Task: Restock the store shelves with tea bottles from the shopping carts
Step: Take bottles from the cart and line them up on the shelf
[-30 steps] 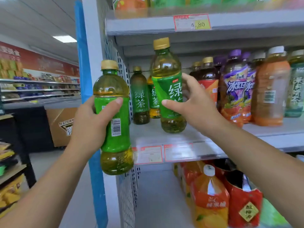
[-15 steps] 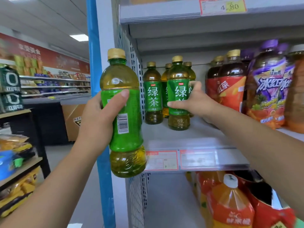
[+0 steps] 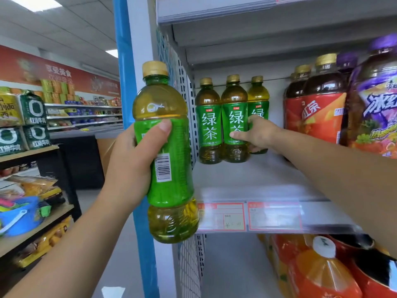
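We log the left hand (image 3: pixel 131 166) wrapped round a green tea bottle (image 3: pixel 169 151), held upright in the air at the near left end of the shelf (image 3: pixel 257 181), in front of the blue post (image 3: pixel 125 82). The right hand (image 3: pixel 255 134) reaches far in and grips the middle bottle (image 3: pixel 234 112), thumb on its label. That bottle stands on the shelf against a second bottle (image 3: pixel 208 123) at its left. A third bottle (image 3: pixel 258 97) stands behind at right, and red-label bottles (image 3: pixel 315 112) stand further right.
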{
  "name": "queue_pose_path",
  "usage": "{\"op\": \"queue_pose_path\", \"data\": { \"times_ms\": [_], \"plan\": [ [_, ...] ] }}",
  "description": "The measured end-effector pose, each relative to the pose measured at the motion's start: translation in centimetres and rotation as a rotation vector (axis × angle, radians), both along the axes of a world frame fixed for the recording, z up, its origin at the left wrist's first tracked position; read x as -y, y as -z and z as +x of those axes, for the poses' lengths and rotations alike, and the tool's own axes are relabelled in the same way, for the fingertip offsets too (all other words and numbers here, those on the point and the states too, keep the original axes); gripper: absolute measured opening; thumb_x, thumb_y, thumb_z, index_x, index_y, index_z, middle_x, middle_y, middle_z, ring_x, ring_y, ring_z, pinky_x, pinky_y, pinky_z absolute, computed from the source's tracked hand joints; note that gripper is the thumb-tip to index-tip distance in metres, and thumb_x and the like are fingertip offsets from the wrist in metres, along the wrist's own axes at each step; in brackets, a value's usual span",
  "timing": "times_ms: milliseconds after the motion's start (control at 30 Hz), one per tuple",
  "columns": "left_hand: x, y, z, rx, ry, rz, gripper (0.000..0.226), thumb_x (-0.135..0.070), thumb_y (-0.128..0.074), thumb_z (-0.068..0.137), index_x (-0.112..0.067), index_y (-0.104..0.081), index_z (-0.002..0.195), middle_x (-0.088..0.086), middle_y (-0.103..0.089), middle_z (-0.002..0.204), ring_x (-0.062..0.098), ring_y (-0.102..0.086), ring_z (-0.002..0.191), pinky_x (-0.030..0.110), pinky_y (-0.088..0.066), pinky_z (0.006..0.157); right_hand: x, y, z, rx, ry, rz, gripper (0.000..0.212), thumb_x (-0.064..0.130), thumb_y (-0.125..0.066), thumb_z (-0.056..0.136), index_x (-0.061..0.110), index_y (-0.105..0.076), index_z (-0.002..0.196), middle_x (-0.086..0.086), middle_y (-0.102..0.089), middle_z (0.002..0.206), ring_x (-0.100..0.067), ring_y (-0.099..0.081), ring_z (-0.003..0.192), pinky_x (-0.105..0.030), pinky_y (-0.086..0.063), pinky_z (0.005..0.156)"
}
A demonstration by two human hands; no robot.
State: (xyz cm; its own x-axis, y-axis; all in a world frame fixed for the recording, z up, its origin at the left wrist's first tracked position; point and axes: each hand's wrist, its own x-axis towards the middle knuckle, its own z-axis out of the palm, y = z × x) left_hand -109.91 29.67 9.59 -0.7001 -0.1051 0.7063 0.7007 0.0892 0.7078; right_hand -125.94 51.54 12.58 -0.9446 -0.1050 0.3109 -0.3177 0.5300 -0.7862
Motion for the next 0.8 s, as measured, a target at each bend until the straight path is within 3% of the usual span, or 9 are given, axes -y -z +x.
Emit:
{"op": "queue_pose_path", "data": {
  "times_ms": [133, 233, 300, 400, 467, 533, 633, 733, 800],
  "plan": [
    [0.1, 0.1, -0.1, -0.002, 0.0, 0.003, 0.033, -0.053, -0.065, 0.065, -0.026, -0.073, 0.081, 0.011, -0.072, 0.079, 0.034, -0.069, 0.07, 0.048, -0.056, 0.068, 0.0, 0.5, -0.4, 0.011, 0.006, -0.017, 0.039, 0.036, -0.07, 0.086, 0.019, -0.043, 0.108, -0.004, -0.058, 0.108, -0.025, -0.06, 0.101, -0.043, -0.054, 0.09],
    [0.3, 0.1, -0.2, -0.002, -0.015, -0.001, 0.036, -0.055, -0.065, 0.065, -0.024, -0.073, 0.082, 0.012, -0.072, 0.079, 0.035, -0.07, 0.07, 0.047, -0.056, 0.068, 0.0, 0.5, 0.4, 0.009, 0.037, 0.074, 0.05, 0.046, -0.067, 0.085, 0.012, -0.054, 0.119, -0.005, -0.063, 0.116, -0.025, -0.061, 0.105, -0.038, -0.051, 0.093],
    [0.2, 0.1, 0.0, 0.008, -0.032, -0.016, 0.036, -0.056, -0.065, 0.065, -0.025, -0.073, 0.081, 0.011, -0.073, 0.077, 0.034, -0.07, 0.069, 0.049, -0.056, 0.069, -0.2, -0.1, 2.3, -0.068, 0.07, 0.114, 0.055, 0.045, -0.064, 0.088, 0.011, -0.051, 0.129, 0.002, -0.059, 0.116, -0.023, -0.058, 0.108, -0.029, -0.044, 0.088],
    [-0.3, -0.1, 0.6, 0.028, -0.055, -0.039, 0.031, -0.057, -0.065, 0.062, -0.029, -0.072, 0.074, 0.002, -0.072, 0.07, 0.022, -0.07, 0.062, 0.037, -0.055, 0.062, -0.6, -0.7, 6.5, -0.174, 0.022, 0.058, 0.06, 0.044, -0.062, 0.09, 0.015, -0.043, 0.139, 0.004, -0.054, 0.106, -0.016, -0.054, 0.102, -0.026, -0.041, 0.074],
    [-0.9, -0.1, 1.1, 0.064, -0.079, -0.064, 0.035, -0.058, -0.067, 0.059, -0.028, -0.071, 0.076, 0.0, -0.073, 0.071, 0.019, -0.071, 0.063, 0.033, -0.054, 0.062, -1.0, -0.2, 9.6, -0.206, -0.101, 0.015, 0.05, 0.044, -0.063, 0.089, 0.026, -0.05, 0.134, 0.004, -0.062, 0.114, -0.012, -0.06, 0.103, -0.025, -0.047, 0.079],
    [-1.7, 0.1, 1.4, 0.111, -0.067, -0.078, 0.041, -0.058, -0.07, 0.058, -0.025, -0.07, 0.082, 0.002, -0.074, 0.077, 0.02, -0.072, 0.068, 0.036, -0.055, 0.066, -1.4, 0.6, 12.5, -0.218, -0.204, 0.003, 0.038, 0.041, -0.064, 0.087, 0.033, -0.058, 0.124, 0.009, -0.069, 0.106, -0.007, -0.064, 0.098, -0.029, -0.051, 0.09],
    [-3.6, -0.1, 1.7, 0.155, -0.055, -0.054, 0.051, -0.055, -0.077, 0.058, -0.022, -0.068, 0.096, 0.003, -0.076, 0.088, 0.019, -0.074, 0.08, 0.037, -0.058, 0.073, -1.5, 1.3, 16.1, -0.161, -0.366, -0.041, 0.039, 0.038, -0.067, 0.081, 0.035, -0.061, 0.119, 0.014, -0.073, 0.097, 0.001, -0.066, 0.095, -0.031, -0.048, 0.099],
    [-5.7, -1.4, 1.7, 0.171, -0.072, -0.09, 0.054, -0.06, -0.085, 0.054, -0.029, -0.07, 0.096, -0.003, -0.076, 0.09, 0.012, -0.074, 0.083, 0.039, -0.06, 0.08, -0.7, 2.1, 17.7, -0.097, -0.467, -0.088, 0.03, 0.023, -0.07, 0.081, 0.034, -0.06, 0.108, 0.021, -0.072, 0.086, 0.008, -0.067, 0.084, -0.015, -0.052, 0.084],
    [-7.1, -2.5, 1.3, 0.169, -0.106, -0.141, 0.056, -0.064, -0.082, 0.056, -0.029, -0.07, 0.098, -0.005, -0.076, 0.09, 0.01, -0.074, 0.082, 0.038, -0.06, 0.08, -0.2, 2.2, 18.2, -0.154, -0.4, -0.075, 0.036, 0.029, -0.078, 0.074, 0.038, -0.056, 0.101, 0.024, -0.07, 0.084, 0.011, -0.065, 0.081, -0.012, -0.052, 0.075]
  ]
}}
